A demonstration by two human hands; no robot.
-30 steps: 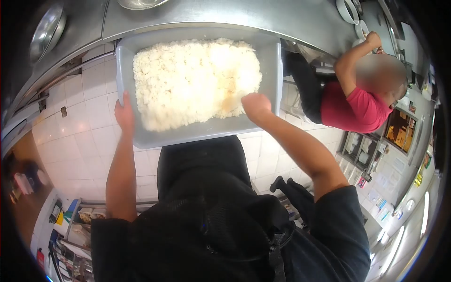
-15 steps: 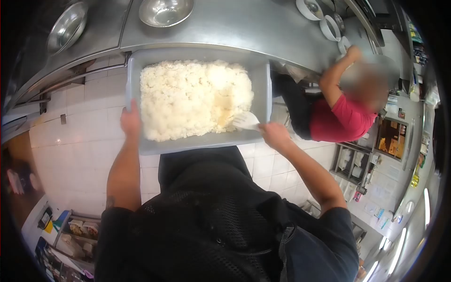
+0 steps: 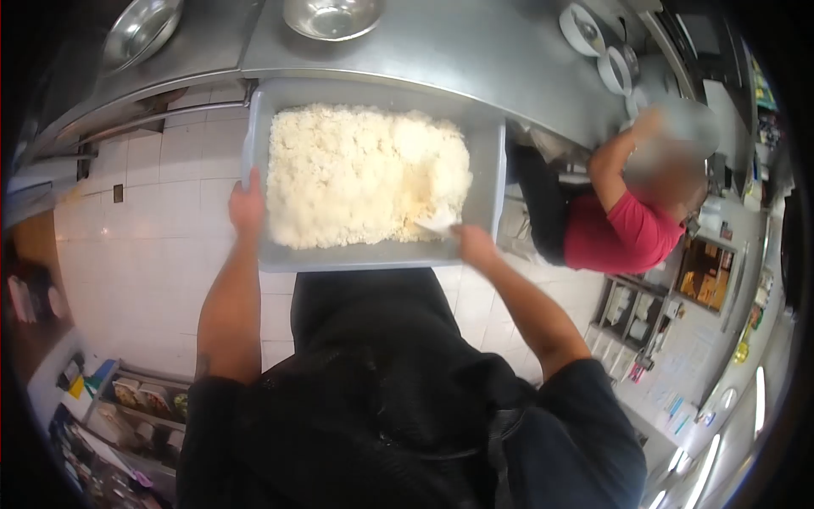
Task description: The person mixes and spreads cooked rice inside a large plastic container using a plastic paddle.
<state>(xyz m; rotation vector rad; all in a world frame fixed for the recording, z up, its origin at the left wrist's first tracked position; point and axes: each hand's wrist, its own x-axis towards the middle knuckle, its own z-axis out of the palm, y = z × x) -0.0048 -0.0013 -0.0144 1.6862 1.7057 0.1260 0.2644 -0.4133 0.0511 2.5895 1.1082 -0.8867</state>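
A grey plastic tub sits in front of me, holding a thick bed of white cooked rice. Near the rice's right side is a hollow with a yellowish-brown patch. My left hand is closed on the tub's left wall, thumb up at the rim. In my right hand is the handle of a white rice paddle, held over the tub's near right part. The paddle's blade touches the rice at the hollow's near edge, and its tip is partly in the grains.
Beyond the tub runs a steel counter with a metal bowl and another metal bowl. White bowls stand at its right end. A person in a red shirt works there, close to the tub's right side.
The paddle has moved from the rice's near right edge into the rice, its blade now turned more edge-on. My left hand keeps its hold; the whole view has shifted slightly.
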